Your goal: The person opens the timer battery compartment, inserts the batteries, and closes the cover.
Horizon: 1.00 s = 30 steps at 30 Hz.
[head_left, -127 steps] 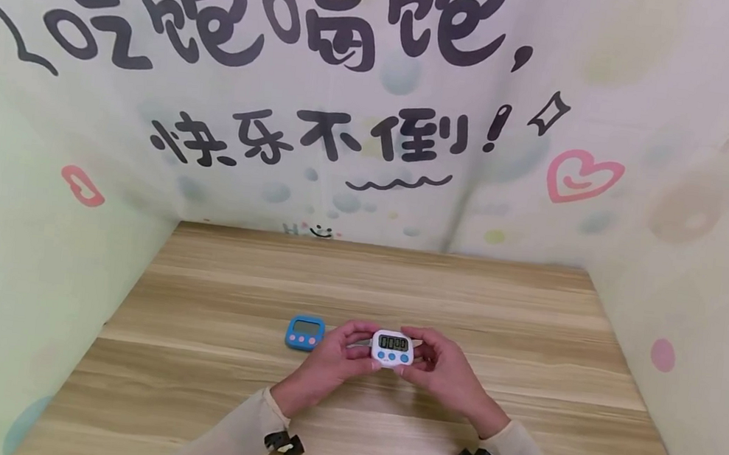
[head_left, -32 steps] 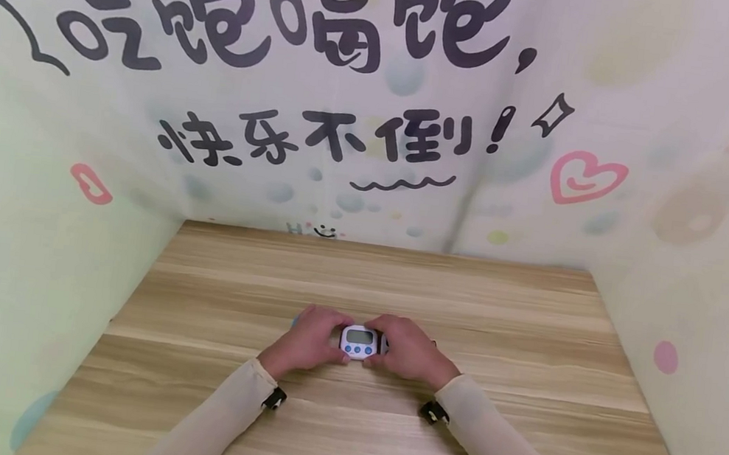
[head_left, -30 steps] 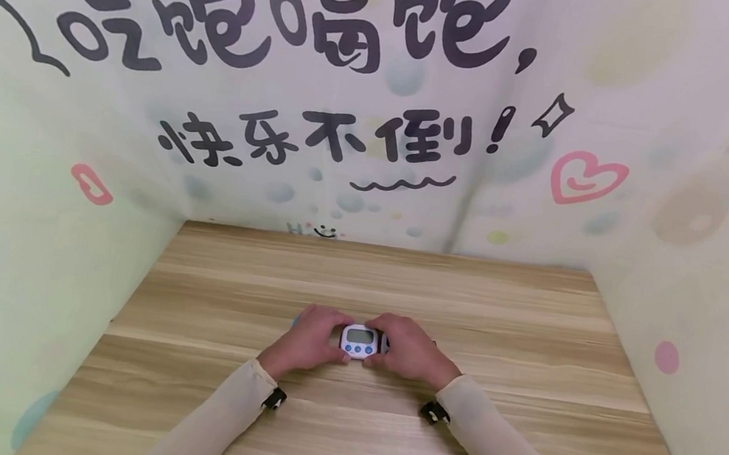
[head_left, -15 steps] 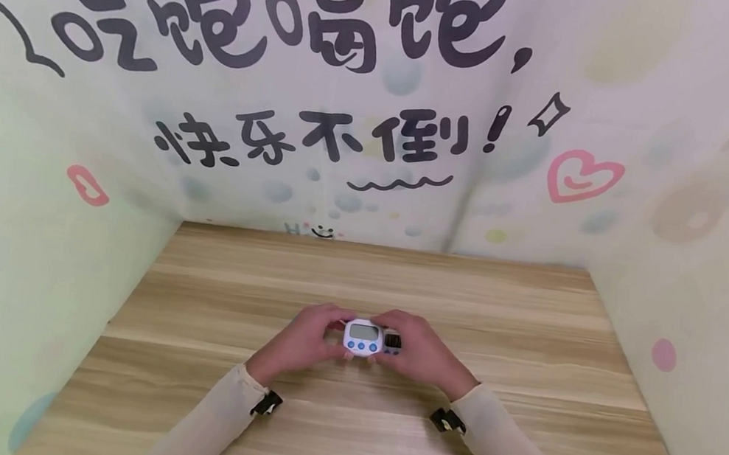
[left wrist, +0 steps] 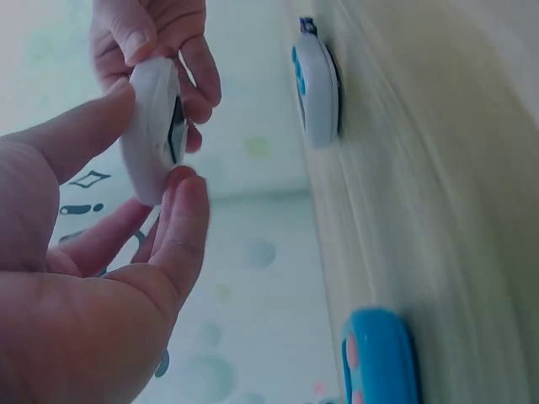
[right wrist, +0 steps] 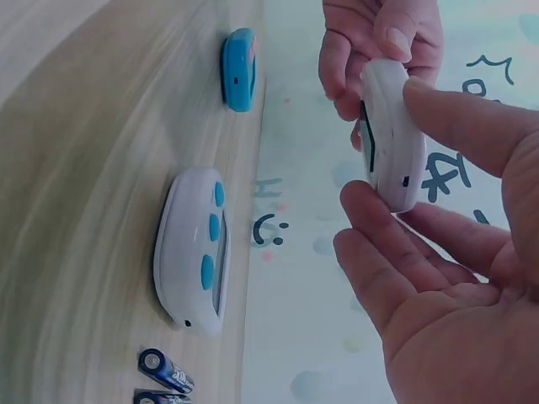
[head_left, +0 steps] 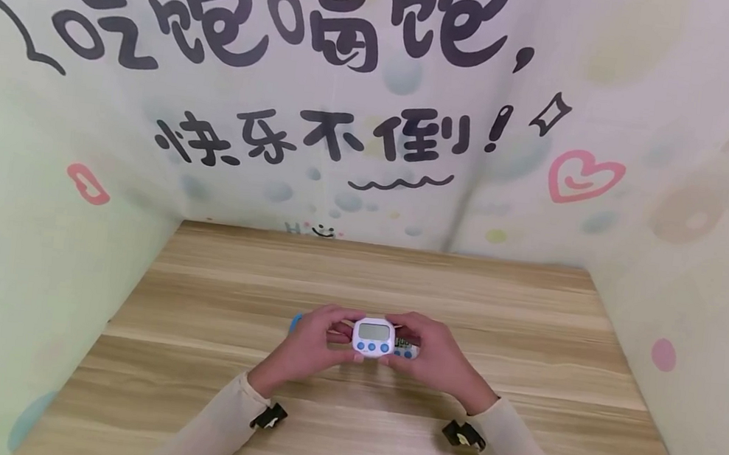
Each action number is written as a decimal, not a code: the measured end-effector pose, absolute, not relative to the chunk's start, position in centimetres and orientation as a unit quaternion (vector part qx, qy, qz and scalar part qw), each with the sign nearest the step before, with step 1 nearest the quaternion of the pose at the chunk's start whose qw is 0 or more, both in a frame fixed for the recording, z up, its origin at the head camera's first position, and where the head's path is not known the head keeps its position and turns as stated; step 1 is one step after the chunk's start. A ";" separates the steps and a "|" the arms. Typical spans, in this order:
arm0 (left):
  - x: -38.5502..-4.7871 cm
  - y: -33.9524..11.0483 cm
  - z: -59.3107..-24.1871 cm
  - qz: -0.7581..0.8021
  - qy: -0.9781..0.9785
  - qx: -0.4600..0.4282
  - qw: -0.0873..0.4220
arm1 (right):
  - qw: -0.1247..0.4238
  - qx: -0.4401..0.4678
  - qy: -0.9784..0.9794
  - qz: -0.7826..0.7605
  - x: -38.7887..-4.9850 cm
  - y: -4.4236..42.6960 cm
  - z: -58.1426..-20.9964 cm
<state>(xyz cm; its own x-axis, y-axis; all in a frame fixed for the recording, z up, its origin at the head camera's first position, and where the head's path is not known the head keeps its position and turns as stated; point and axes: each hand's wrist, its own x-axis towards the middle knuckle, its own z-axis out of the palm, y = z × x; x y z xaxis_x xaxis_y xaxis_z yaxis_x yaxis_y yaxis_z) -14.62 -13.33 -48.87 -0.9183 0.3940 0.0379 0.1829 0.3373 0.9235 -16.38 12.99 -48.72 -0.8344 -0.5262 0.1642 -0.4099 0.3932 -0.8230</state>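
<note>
Both hands hold a white digital timer (head_left: 374, 337) with blue buttons; its display is blank. The left hand (head_left: 311, 344) pinches its left end between thumb and fingers, and the right hand (head_left: 439, 354) pinches the right end. Both wrist views show this timer held off the table. A second white timer (right wrist: 192, 251) lies on the table, partly hidden behind the right hand in the head view, with dark digits on its display. Mostly covered by the left hand in the head view is a blue timer (left wrist: 379, 360) with pink buttons.
Two blue batteries (right wrist: 166, 370) lie on the table beside the second white timer, in the right wrist view. The wood-grain table (head_left: 359, 279) is bounded by a printed back curtain (head_left: 254, 194) and pale side walls.
Earlier the hands held a white timer showing digits; now the one they hold has a blank display. In the last second they have raised it from near the table and moved slightly right.
</note>
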 end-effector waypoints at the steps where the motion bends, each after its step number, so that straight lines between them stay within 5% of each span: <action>1: -14.5 -13.2 -48.9 0.556 0.807 0.173 0.100 | 0.069 -0.273 0.830 -0.482 -16.3 13.1 -48.7; 11: -14.1 -12.4 -48.9 0.601 0.774 0.155 0.123 | 0.138 -0.219 0.793 -0.551 -15.8 14.0 -48.8; 30: -13.7 -12.7 -49.3 0.641 0.736 0.158 0.147 | 0.145 -0.222 0.752 -0.604 -15.3 14.4 -48.6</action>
<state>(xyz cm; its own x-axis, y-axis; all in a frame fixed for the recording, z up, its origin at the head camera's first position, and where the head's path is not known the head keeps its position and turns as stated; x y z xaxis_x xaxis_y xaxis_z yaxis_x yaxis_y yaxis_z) -13.66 -12.66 -49.33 -0.9066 0.4217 -0.0131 0.0451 0.1279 0.9908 -15.33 14.38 -48.64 -0.8592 -0.5092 0.0510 -0.1594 0.1714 -0.9722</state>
